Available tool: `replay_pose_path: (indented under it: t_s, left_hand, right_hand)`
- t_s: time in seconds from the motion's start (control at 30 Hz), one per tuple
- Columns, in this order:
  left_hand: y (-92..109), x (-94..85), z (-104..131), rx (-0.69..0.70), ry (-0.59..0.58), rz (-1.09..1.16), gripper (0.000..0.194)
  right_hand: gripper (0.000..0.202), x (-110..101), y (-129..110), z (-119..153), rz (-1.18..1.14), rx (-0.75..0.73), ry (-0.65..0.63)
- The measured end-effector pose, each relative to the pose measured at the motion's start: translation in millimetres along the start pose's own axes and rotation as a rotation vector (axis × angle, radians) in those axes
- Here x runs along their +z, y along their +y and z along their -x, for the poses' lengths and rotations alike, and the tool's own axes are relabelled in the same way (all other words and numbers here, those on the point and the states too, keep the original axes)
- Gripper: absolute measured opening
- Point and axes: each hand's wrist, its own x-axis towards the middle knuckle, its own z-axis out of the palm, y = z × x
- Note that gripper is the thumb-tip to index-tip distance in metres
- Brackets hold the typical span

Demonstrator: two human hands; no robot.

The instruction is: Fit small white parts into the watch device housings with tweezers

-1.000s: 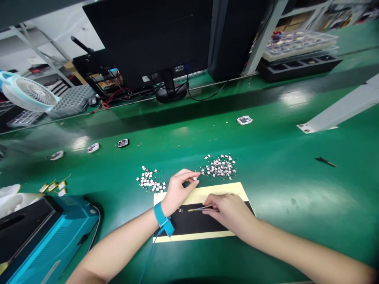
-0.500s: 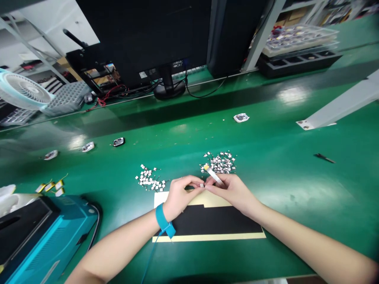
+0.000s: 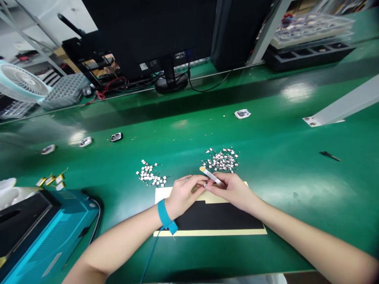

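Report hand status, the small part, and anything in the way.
Left hand and right hand: meeting, small white part between them, mostly hidden. Tweezers: in right hand. Possible obstruction: loose pile just beyond.

Green desk point(image 3: 278, 157): glare left and right toward far edge, dark band below monitor point(image 3: 154, 31); wide-angle stretch, soft corners.

Around the wrist of your left hand point(image 3: 182, 199) is a flat teal band point(image 3: 164, 212) with a projecting tab point(image 3: 173, 227); a thin teal cord point(image 3: 151, 256) extends from it. Your right hand point(image 3: 237, 193) and both forearms point(image 3: 127, 242) are bare.
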Motion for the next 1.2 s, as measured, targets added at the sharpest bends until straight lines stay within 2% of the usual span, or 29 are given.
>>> replay_pose_path:
  t_s: [0.3, 0.47, 0.6, 0.77, 0.83, 0.93, 1.07, 1.13, 1.2]
  left_hand:
    - [0.2, -2.2, 3.6, 0.063, -0.052, -0.048, 0.017]
    - [1.9, -3.5, 3.0, 0.104, -0.012, -0.019, 0.015]
    - [5.3, -4.5, 1.9, 0.052, 0.036, 0.014, 0.014]
    - [6.2, -5.3, 1.1, -0.035, 0.026, 0.078, 0.019]
    - [5.0, -5.0, 1.1, -0.011, 0.020, 0.059, 0.019]
    - [3.1, -3.3, 2.7, 0.081, -0.022, -0.008, 0.019]
    - [3.0, 1.0, 5.1, 0.158, -0.083, -0.055, 0.026]
    - [3.2, -1.1, 2.9, 0.154, -0.104, -0.087, 0.029]
    - [1.8, -11.4, -2.7, 0.176, -0.113, -0.169, 0.025]
  right_hand:
    - [0.017, 4.5, 3.0, -0.7, -0.043, 0.062, 0.027]
    - [0.028, 2.1, -5.1, -0.3, -0.169, 0.096, 0.012]
    - [0.035, -6.3, -7.8, 1.1, -0.256, 0.122, -0.028]
    - [0.039, -14.9, -12.1, 3.1, -0.291, 0.150, -0.105]
    - [0.032, -13.5, -13.3, 3.1, -0.249, 0.134, -0.107]
    - [0.023, -6.0, -12.2, 3.2, -0.124, 0.074, -0.046]
    - [0.023, 0.6, -6.7, 4.5, 0.064, 0.008, 0.021]
    - [0.022, -4.1, -4.4, 4.5, 0.202, -0.022, 0.061]
    - [0.020, -15.0, -3.1, 3.4, 0.381, -0.118, 0.169]
